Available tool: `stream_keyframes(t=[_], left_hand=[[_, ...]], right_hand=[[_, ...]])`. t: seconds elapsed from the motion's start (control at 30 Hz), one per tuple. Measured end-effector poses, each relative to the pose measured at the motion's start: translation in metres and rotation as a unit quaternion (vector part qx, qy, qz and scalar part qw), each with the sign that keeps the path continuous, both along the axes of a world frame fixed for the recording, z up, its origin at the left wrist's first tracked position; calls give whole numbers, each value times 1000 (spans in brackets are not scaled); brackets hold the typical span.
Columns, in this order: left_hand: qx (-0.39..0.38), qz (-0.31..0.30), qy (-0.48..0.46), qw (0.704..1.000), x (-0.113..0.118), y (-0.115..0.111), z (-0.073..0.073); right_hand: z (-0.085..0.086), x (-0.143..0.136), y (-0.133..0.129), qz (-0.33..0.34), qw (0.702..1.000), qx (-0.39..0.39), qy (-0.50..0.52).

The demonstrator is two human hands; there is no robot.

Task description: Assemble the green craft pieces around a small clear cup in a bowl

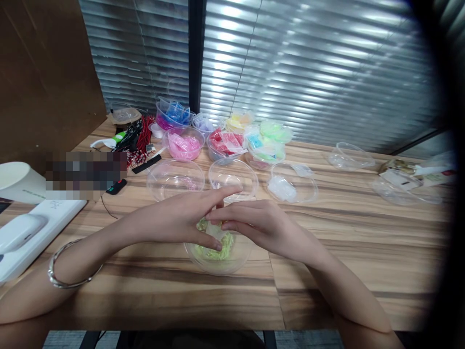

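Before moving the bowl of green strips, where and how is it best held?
Probably pinch the bowl by its near rim, from the person's side: that round edge is uncovered, while the left hand and right hand cover its far part.

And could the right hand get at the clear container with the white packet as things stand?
Probably yes: the clear container with its white packet sits just beyond the right hand, with nothing visible between them. The hand is over the bowl of green strips, though.

Open tabletop (pixel 363 237) rightward, bowls (pixel 163 180) blocking beyond
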State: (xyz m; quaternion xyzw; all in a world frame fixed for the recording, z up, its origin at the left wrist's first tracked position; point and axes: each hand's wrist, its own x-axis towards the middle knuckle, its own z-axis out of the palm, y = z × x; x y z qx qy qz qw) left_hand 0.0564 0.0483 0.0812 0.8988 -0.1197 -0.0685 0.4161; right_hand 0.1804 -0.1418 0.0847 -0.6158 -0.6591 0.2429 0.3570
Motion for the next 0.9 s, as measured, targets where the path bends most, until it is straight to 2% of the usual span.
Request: stream_keyframes(t=[0.2,0.5,0.9], left_hand=[[-14,-6,-7,1000,0,-1,1],[1,-5,10,1000,-1,-4,11],[-2,-11,-9,1000,1,-1,1]], right_hand=[[-1,0,-1,6,1000,7,-2],[3,1,-1,11,999,7,-29],[0,0,2,-4,997,27,-73]])
